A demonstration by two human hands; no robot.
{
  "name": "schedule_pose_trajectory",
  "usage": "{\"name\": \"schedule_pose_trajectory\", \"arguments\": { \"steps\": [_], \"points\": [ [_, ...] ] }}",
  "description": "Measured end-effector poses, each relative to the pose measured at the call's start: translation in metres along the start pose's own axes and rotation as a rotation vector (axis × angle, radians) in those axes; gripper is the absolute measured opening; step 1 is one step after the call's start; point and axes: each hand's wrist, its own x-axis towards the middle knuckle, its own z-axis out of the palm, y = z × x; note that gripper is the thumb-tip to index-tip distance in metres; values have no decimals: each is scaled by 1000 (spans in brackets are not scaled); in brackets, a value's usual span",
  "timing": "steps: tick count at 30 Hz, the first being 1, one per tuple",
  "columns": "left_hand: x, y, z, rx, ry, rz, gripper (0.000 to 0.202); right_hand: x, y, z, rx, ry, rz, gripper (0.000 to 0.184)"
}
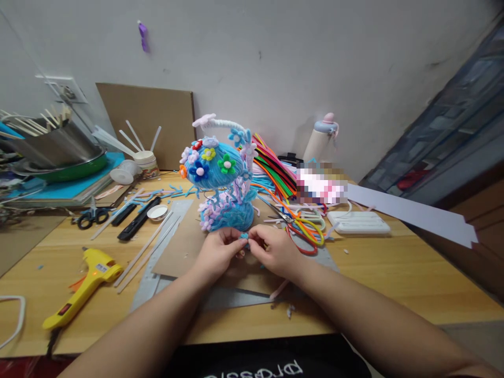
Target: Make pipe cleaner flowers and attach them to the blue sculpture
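Between my fingertips is a small blue pipe-cleaner piece, mostly covered by the fingers. My left hand pinches it from the left, and my right hand pinches it from the right. Just behind the hands stands a blue fuzzy craft piece with a rounded, flower-studded top over a blue and pink base. A white curved stem with pale pink and blue flowers arches over it. Beneath the hands lies a brown cardboard sheet on a grey mat.
A yellow glue gun lies at the left, near glue sticks and black-handled scissors. Red-and-yellow scissors lie right of my hands. Behind them are colourful pipe cleaners, a white power strip and a bottle.
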Motion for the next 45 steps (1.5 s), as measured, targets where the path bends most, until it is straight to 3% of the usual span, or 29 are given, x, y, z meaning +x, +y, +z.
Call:
{"name": "schedule_pose_trajectory", "arguments": {
  "steps": [4,7,10,13,17,23,30,36,45],
  "points": [
    [-2,0,1,173,44,168,11,5,-2,7,581,-80,474,9],
    [0,-1,-3,194,28,177,13,6,2,8,807,-160,580,14],
    [3,0,-6,96,-51,80,19,7,7,2,706,-125,437,17],
    [4,-1,-9,-1,-168,8,24,6,10,-8,456,-50,165,9],
    [4,-5,-10,-118,-202,-41,24,5,11,-14,169,-103,-129,9],
    [5,-5,-11,-206,-147,-124,25,1,8,-9,77,-99,-146,7],
    [7,-7,-13,-234,-107,-98,23,0,4,-7,50,-60,-136,11],
    [6,-3,-10,-403,-204,-250,20,-1,10,-8,22,-52,-203,14],
    [5,-7,-9,-244,-136,-204,26,-2,11,-8,-258,-81,-294,14]
  ]
}}
